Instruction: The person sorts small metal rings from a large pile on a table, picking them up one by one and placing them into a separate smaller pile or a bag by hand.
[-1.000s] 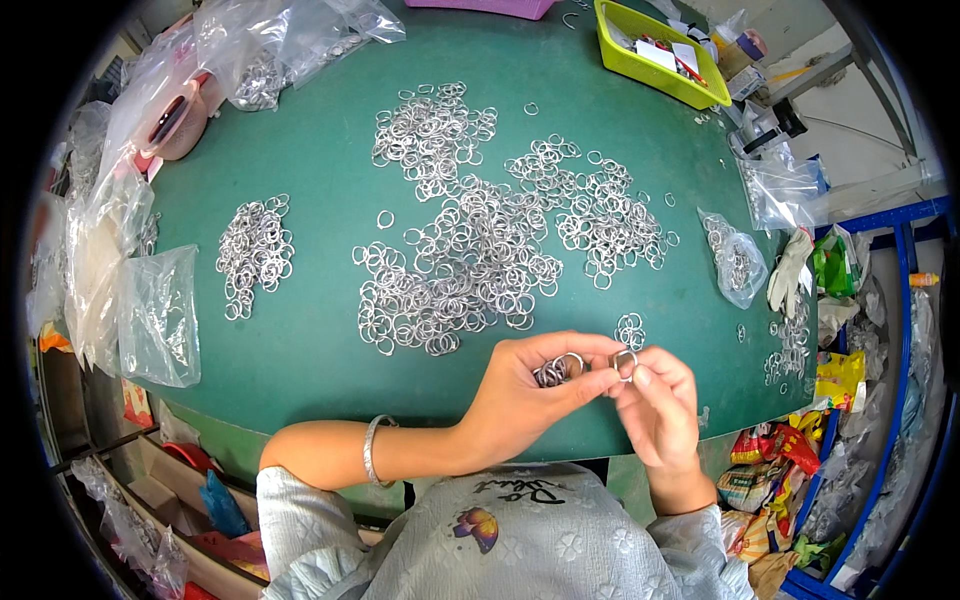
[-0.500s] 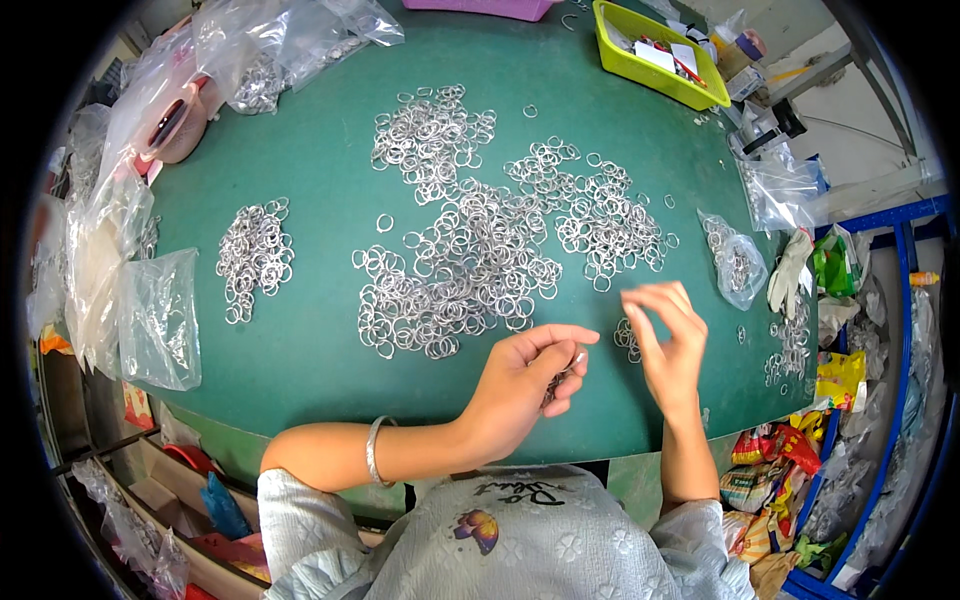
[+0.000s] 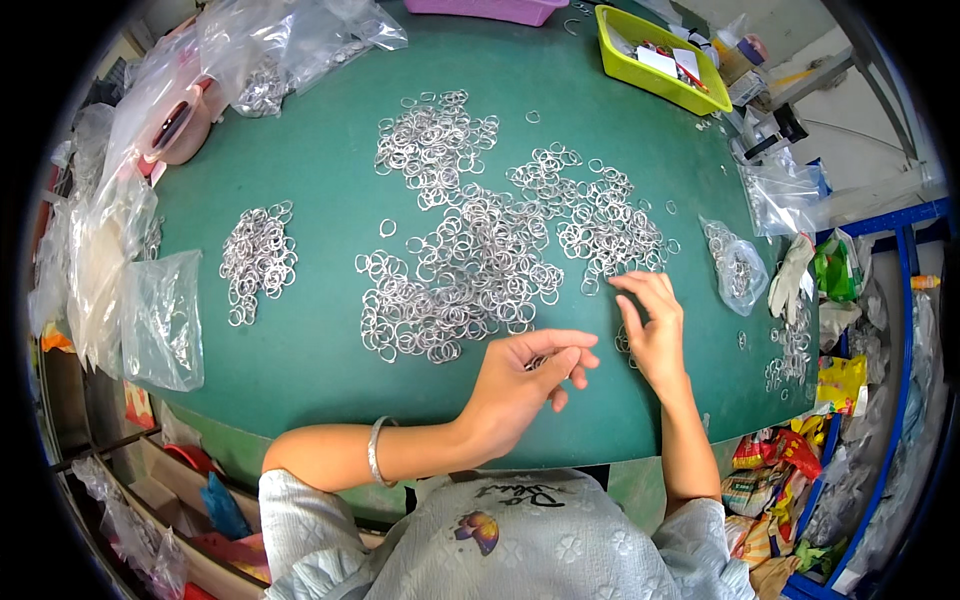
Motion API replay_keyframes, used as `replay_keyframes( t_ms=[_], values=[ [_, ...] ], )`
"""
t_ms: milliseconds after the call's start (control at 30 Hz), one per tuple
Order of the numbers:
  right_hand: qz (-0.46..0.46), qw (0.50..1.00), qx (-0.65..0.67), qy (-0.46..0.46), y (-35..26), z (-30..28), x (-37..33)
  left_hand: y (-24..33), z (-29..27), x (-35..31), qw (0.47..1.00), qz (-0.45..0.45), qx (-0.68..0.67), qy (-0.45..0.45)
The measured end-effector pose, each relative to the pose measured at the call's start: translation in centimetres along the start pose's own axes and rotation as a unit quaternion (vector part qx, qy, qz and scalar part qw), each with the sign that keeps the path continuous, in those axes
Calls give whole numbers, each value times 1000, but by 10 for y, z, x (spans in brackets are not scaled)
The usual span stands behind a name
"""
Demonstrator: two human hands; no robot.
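Note:
My left hand (image 3: 520, 385) is curled near the table's front edge, its index finger stretched to the right. Several silvery metal rings (image 3: 537, 362) show inside its fingers, partly hidden by the thumb. My right hand (image 3: 657, 330) reaches to the lower edge of the right ring pile (image 3: 610, 230), thumb and index finger apart, fingertips by the outermost rings. I see nothing between them. Under that hand lies a small cluster of rings (image 3: 622, 341), mostly covered. The largest ring pile (image 3: 460, 280) spreads in front of my left hand, joining another heap (image 3: 435, 140) behind it.
A separate ring pile (image 3: 258, 255) lies left on the green table (image 3: 310, 150). Plastic bags (image 3: 160, 320) and a pink container (image 3: 185, 135) line the left side. A yellow-green basket (image 3: 655, 75) stands far right; a bagged ring bundle (image 3: 738, 268) and glove (image 3: 790, 275) lie right.
My right hand has moved slightly left and forward, down to the right pile's edge. My left hand's fingers have loosened a little, showing more of the rings inside.

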State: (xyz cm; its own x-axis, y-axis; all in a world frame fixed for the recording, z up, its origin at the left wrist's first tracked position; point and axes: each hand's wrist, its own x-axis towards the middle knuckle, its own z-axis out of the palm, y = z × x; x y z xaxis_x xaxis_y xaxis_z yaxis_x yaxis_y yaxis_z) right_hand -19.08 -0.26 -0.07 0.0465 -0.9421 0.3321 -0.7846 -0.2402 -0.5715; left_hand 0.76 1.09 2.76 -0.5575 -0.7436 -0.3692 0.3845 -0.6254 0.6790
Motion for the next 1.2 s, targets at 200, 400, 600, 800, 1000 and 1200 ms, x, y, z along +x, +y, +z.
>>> replay_keyframes(
  t_ms=[200,400,600,800,1000,1200],
  values=[
    [-84,987,-121,-62,-5,6,4,0,2,0,1000,-17,13,-16],
    [-98,992,-77,-12,2,12,6,3,5,0,999,-51,-8,11],
    [203,886,416,-35,-48,-15,-9,4,1,7,977,144,154,24],
    [276,777,562,-64,-68,-21,-20,6,2,6,932,251,263,-11],
    [209,823,526,-58,-72,-21,-23,1,0,4,896,311,316,-23],
    [209,835,508,-22,-78,-16,-23,10,-2,5,937,242,245,-65]
  ],
)
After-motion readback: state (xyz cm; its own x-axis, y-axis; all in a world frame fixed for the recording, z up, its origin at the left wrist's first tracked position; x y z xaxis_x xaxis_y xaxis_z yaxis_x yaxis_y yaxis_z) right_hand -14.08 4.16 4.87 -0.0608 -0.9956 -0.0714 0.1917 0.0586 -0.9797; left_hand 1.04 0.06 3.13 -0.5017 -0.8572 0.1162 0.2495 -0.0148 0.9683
